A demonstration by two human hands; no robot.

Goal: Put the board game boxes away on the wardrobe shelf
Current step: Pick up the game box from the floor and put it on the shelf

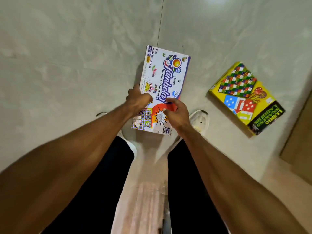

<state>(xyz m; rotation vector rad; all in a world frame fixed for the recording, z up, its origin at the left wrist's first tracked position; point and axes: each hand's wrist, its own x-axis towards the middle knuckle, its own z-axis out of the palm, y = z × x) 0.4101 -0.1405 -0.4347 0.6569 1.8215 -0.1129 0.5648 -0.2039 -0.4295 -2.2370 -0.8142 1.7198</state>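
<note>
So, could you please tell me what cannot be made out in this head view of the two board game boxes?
- Tambola box: its near left edge is covered by the left hand, and part of its lower right by the right hand.
- Fine print on the Tambola box: too small to read.
- Ludo box: its title is blurred by the wide lens.
- Wardrobe shelf: not in view; only a brown panel is cut off by the right edge.
- Shoes: mostly hidden by the arms and legs.

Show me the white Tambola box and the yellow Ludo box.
white Tambola box (166, 73): head view, middle of the printed lid.
yellow Ludo box (244, 97): head view, middle of the lid.
</note>
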